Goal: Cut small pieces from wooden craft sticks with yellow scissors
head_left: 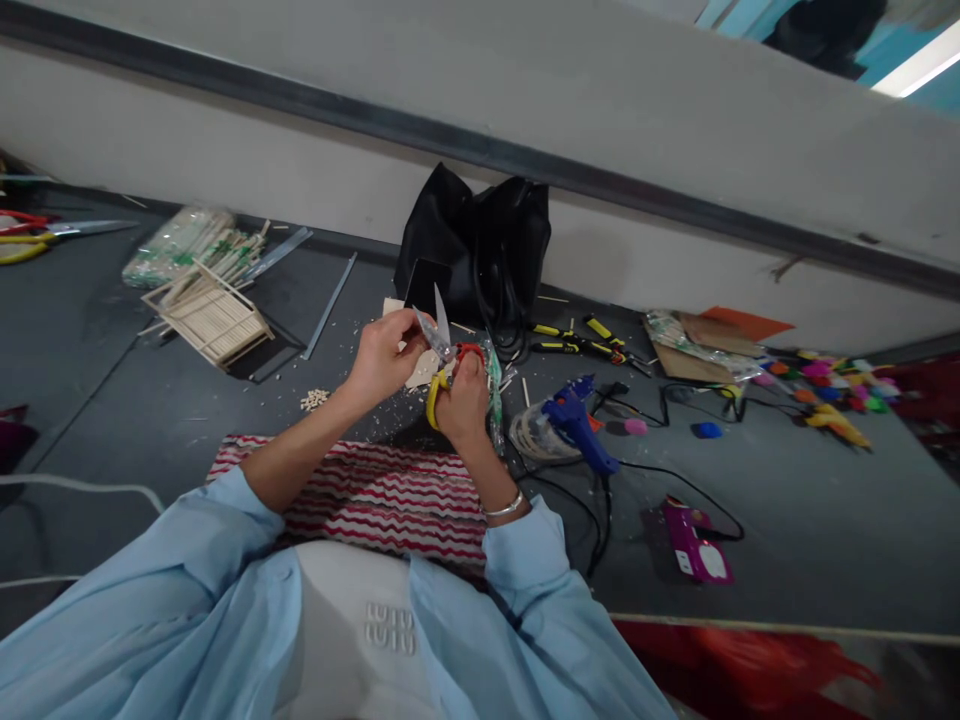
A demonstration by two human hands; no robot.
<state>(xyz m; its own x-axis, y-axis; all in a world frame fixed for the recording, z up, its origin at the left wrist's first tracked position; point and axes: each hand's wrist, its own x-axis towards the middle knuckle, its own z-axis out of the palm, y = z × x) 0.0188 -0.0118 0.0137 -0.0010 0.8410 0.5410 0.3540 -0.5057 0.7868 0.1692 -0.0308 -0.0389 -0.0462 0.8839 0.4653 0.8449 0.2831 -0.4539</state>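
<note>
My right hand (463, 402) grips a pair of scissors (441, 328) by its red and yellow handles, with the blades apart and pointing away from me. My left hand (384, 355) is closed in a pinch beside the blades; what its fingertips hold is too small to make out. Under and around both hands lie pale scraps (424, 368) and many tiny cut bits. Near my left wrist is a small pile of short cut pieces (315, 400). A frame built of thin wooden sticks (214, 322) rests further left, by a plastic packet of sticks (184, 245).
A black bag (469, 235) stands against the wall, a dark phone (427, 283) before it. To the right are yellow-black hand tools (581, 345), a blue glue gun (577, 420) on a tub, cables, colourful pom-poms (832, 375) and a purple device (696, 545). A striped cloth (360, 490) lies in front.
</note>
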